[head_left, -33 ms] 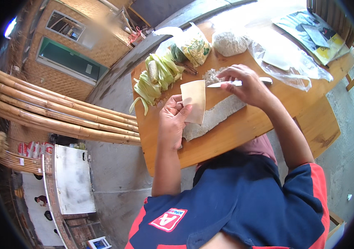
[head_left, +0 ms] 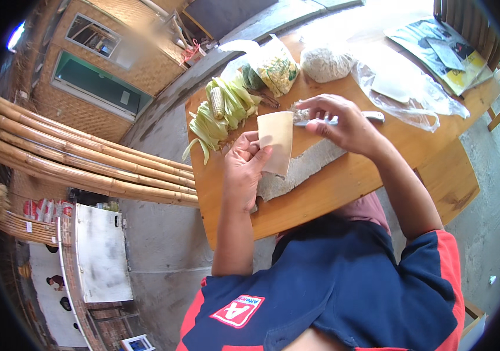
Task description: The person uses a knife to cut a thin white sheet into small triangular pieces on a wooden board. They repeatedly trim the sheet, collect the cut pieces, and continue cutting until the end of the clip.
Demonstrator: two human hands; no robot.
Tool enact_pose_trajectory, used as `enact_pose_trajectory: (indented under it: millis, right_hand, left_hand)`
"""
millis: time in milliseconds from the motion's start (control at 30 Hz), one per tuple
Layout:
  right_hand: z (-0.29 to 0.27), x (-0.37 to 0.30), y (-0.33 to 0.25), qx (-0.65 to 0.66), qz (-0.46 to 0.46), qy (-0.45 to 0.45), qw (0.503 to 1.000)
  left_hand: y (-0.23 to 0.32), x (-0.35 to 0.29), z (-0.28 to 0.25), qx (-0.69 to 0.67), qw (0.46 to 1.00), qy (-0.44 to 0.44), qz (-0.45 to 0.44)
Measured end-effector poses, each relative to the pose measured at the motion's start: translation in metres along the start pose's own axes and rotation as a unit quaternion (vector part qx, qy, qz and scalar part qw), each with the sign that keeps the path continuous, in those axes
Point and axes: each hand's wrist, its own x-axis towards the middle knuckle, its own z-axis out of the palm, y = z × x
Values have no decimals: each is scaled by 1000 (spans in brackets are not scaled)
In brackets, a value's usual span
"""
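Observation:
My left hand (head_left: 245, 161) pinches a cream, tapered, thin sheet (head_left: 276, 140) between thumb and fingers, holding it upright above the wooden table (head_left: 226, 219). My right hand (head_left: 343, 123) hovers just right of the sheet with thumb and fingers apart, fingertips beside a small heap of pale shreds (head_left: 300, 110). Nothing shows between those fingers. A knife (head_left: 373, 116) lies under the right hand, its blade partly hidden. Below both hands, a rough grey strip (head_left: 302, 169) runs along the near side of the table.
Green corn husks (head_left: 238, 105) with a corn cob (head_left: 218, 104) lie at the left. Behind stand a bag of yellowish pieces (head_left: 278, 67) and a bag of pale stuff (head_left: 326, 63). A clear plastic bag (head_left: 417, 105) and a printed sheet (head_left: 434, 50) lie right. Bamboo poles (head_left: 92, 158) reach the table's left edge.
My right hand has shifted slightly left and down, nearer the cream sheet, and covers more of the knife blade. The sheet in my left hand has moved a little to the right.

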Motion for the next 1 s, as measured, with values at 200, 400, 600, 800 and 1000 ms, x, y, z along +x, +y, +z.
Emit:
enact_pose_trajectory:
  millis: [200,400,600,800,1000]
  right_hand:
    - [35,63,-28,63,46,93,993]
    - [62,103,5,-41,-74,181,980]
    - [66,70,0,-231,-191,144,943]
    - [66,60,0,-225,-182,83,954]
    - [66,57,0,-262,-191,59,944]
  left_hand:
    - [31,46,2,-44,998,-21,37]
    - [-3,81,-9,-182,981,37,62]
    - [-21,61,-7,-93,989,76,81]
    - [-15,49,-3,-91,993,42,65]
    - [-8,41,-5,-120,992,37,31]
